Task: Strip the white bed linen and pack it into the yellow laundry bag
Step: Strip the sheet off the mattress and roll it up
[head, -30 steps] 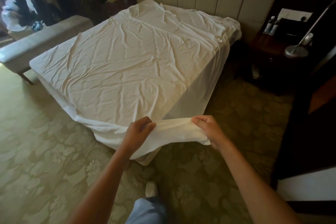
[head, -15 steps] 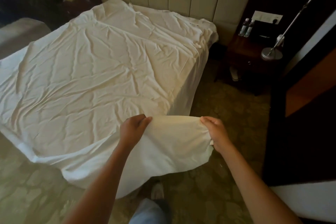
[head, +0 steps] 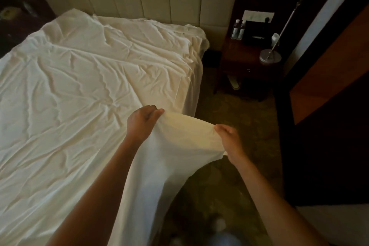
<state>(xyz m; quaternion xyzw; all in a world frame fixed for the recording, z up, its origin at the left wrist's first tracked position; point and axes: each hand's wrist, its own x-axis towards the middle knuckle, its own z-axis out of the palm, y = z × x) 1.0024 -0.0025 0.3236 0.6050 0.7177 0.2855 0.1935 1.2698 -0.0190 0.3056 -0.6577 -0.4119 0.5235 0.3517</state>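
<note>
Stepped in closer since a second ago, corner of sheet point(head: 83, 94) now lifted higher at frame centre, left hand point(head: 140, 124) and right hand point(head: 229, 139) both pinching its edge; stripping barely begun, bag unseen.

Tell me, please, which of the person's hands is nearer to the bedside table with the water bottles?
The right hand. It pinches the white sheet over the carpet, on the bedside table side. The left hand grips the sheet over the bed's corner, farther from it.
</note>
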